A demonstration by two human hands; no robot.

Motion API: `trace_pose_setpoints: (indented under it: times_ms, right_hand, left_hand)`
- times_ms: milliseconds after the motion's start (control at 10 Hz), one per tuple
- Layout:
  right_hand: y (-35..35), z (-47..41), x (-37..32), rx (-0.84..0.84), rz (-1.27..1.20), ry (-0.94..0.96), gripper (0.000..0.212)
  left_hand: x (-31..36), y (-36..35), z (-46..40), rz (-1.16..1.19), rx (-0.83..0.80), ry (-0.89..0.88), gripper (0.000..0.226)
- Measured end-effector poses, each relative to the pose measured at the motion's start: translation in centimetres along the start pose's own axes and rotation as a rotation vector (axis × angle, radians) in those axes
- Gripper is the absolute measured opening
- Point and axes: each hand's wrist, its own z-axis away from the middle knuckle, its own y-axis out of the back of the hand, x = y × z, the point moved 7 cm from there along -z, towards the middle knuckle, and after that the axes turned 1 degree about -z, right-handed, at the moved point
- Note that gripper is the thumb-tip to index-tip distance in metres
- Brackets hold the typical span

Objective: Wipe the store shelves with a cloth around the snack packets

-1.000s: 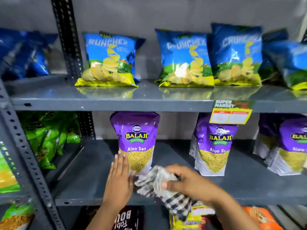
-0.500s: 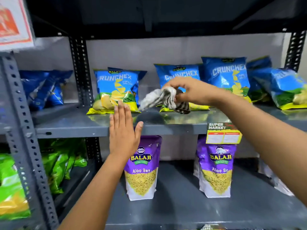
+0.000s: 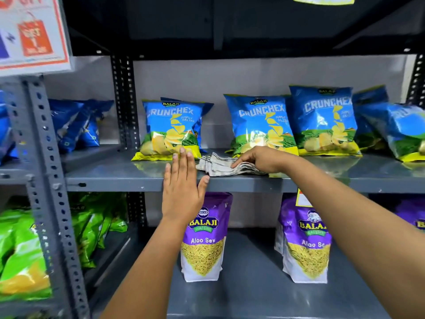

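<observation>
Pale grey back wall [image 3: 253, 74] behind perforated steel uprights [image 3: 125, 102] (dark shadow overhead), promo sign [image 3: 32, 33] upper left

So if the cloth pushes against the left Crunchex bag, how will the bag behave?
Probably it slides or tips easily: the left Crunchex bag looks puffed with air, so light for its size. Its glossy film on the smooth shelf likely gives little grip. The cloth itself looks soft and floppy.

Crumpled checked cloth [image 3: 226, 166] on grey shelf [image 3: 115, 174]
</observation>
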Motion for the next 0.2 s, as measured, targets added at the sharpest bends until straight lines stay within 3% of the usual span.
trace_pose_setpoints:
  times_ms: [100,200]
  right_hand:
    - [0.1,0.5,-0.6,0.028,-0.043,0.002,0.071]
    - [1.9,1.3,-0.5,0.276,-0.195,-0.022,0.074]
  left_hand:
    - [0.2,0.3,0.1,0.034,-0.050,-0.004,0.090]
    - [0.1,0.4,0.1,0.052,-0.120,-0.040,0.089]
